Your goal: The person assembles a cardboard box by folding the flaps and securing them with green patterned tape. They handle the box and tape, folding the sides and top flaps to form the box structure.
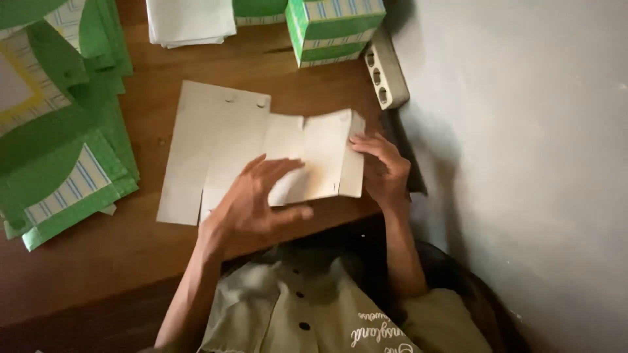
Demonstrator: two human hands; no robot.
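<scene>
Far left, a heap of green flat cartons [59,137] with striped panels sprawls over the brown table [118,255], fanned and overlapping. Moving in, a pale unfolded cardboard sheet [216,147] lies plain side up near the table's middle, two small round marks by its top edge. Here's the left hand [258,199], fingers spread and loosely curled, palm down over the sheet's lower middle, fingertips on the card, thumb jutting right; not gripping, just pressing. Next, the sheet's right portion is creased and lifting slightly, its end flap bent. The right hand [383,170] has that flap's edge, fingers curled over it from the right, thumb hidden. Up top, a white paper stack [190,23] and a made-up green box [333,29]; beside it a pale socket strip [386,75] against the grey wall [523,163].
</scene>
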